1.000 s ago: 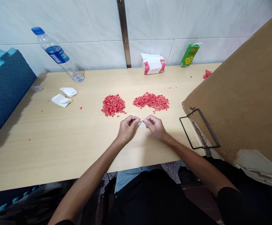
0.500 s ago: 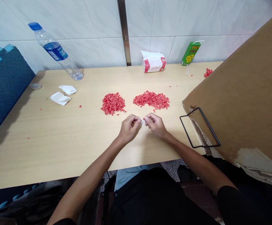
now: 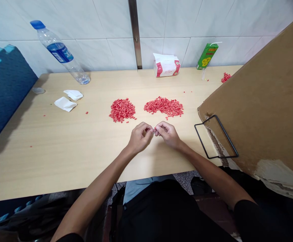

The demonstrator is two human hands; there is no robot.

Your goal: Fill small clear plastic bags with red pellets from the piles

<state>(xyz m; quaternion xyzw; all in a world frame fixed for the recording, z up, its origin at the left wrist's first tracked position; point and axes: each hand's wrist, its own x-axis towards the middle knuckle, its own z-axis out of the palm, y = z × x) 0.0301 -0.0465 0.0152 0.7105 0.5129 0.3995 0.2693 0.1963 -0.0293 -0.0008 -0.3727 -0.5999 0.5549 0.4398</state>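
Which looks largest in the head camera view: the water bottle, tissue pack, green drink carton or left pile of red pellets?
1. Plastic water bottle
2. Tissue pack and left pile of red pellets: they look alike, and the pile is nearer the camera, so unranked.
3. Green drink carton

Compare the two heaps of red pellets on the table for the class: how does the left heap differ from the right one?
The left heap of red pellets is compact and roundish, while the right heap is wider and flatter. The left heap also looks denser, whereas the right heap thins out at its ends. Both are loose small red pellets on the pale wooden table.
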